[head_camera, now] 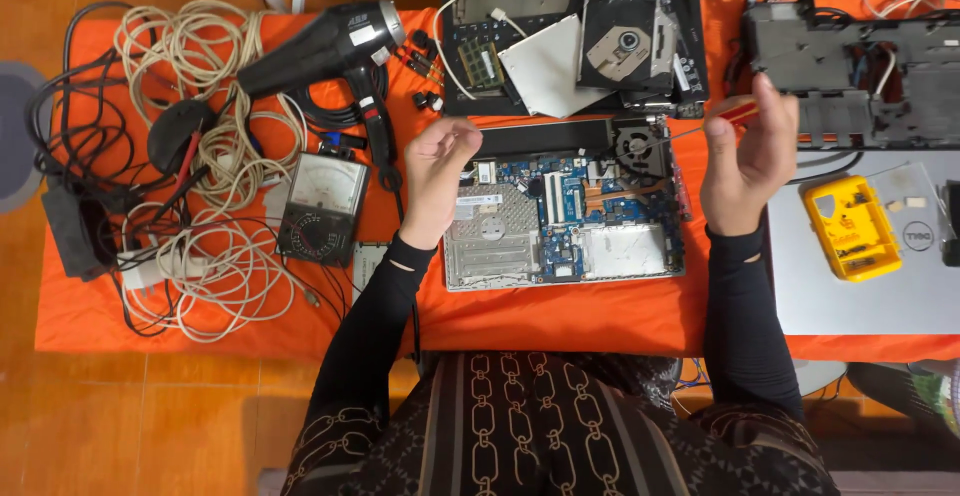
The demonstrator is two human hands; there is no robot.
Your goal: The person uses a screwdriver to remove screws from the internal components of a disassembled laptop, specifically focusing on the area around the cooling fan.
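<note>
The person is sitting close to the orange-covered table, both forearms in black sleeves raised over the opened laptop base with its blue circuit board. The left hand is hovering loosely curled and empty above the board's left edge. The right hand is pinching a thin screwdriver with a red handle, its tip pointing toward the round black cooling fan. Holding the shaft square to each screw would probably be helping here. Farther off, a black hair dryer and a stripped dark laptop chassis are lying.
</note>
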